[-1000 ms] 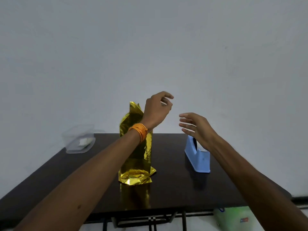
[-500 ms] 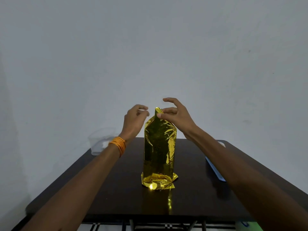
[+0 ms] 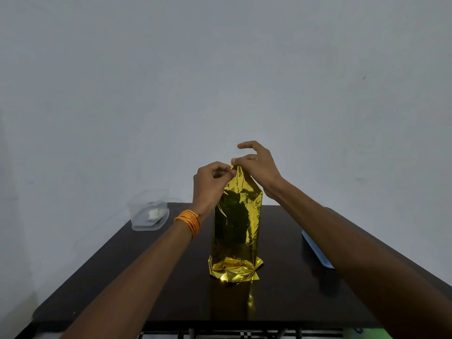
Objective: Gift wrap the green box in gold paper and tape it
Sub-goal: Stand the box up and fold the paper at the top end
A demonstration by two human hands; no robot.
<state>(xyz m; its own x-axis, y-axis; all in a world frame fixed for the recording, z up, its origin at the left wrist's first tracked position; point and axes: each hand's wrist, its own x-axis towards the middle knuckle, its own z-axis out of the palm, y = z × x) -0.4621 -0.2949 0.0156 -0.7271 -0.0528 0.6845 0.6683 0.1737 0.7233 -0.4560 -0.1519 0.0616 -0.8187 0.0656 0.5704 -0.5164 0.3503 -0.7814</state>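
Observation:
A tall parcel wrapped in shiny gold paper (image 3: 236,231) stands upright in the middle of the dark table (image 3: 171,285). The green box is fully hidden under the paper. Its bottom end is crumpled and folded under. My right hand (image 3: 256,167) pinches the pointed top flap of the gold paper between thumb and fingers. My left hand (image 3: 211,182), with orange threads on its wrist, is curled at the left of the same flap, fingertips touching the paper's edge.
A clear plastic tub (image 3: 149,210) with something white inside sits at the table's far left corner. A light blue tape dispenser (image 3: 316,249) lies at the right, partly hidden by my right forearm. A bare wall is behind.
Both hands have closed in on the top of the parcel. The right hand now pinches the top flap and the left hand touches it. The view has shifted so the parcel is centred.

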